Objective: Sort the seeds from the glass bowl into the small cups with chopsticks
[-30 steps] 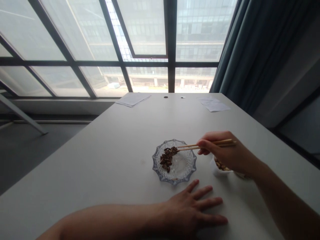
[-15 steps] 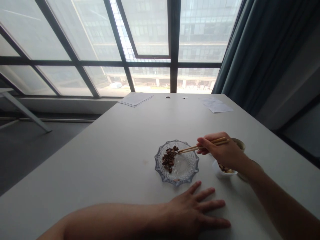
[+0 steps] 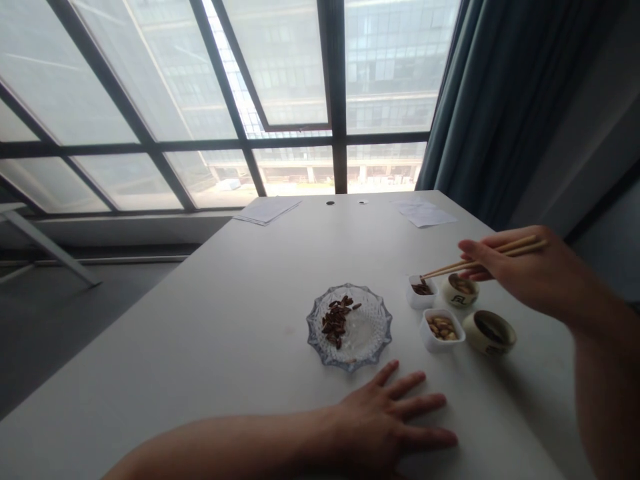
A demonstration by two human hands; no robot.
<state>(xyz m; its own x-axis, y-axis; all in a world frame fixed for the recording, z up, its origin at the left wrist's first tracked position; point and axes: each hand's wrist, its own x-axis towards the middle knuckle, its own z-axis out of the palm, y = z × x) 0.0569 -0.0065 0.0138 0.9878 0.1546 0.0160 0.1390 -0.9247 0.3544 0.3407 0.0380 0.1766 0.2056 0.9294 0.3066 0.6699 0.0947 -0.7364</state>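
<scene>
My right hand (image 3: 530, 277) grips a pair of wooden chopsticks (image 3: 475, 263). Their tips hang just over a small white square cup (image 3: 421, 293) with dark seeds in it. A cut-glass dish (image 3: 350, 327) in the middle of the white table (image 3: 225, 320) holds a heap of dark seeds (image 3: 336, 319) on its left side. My left hand (image 3: 395, 417) lies flat on the table in front of the dish, fingers spread, holding nothing.
A second white square cup (image 3: 442, 330) holds pale nuts. Two round ceramic cups (image 3: 461, 290) (image 3: 490, 331) stand beside the white ones. Sheets of paper (image 3: 267, 210) (image 3: 427, 215) lie at the table's far edge, below the large window. A dark curtain (image 3: 500, 113) hangs at the right.
My right hand has moved right and up, carrying the chopstick tips from the glass dish over to the small white cup of dark seeds. The left hand has stayed flat.
</scene>
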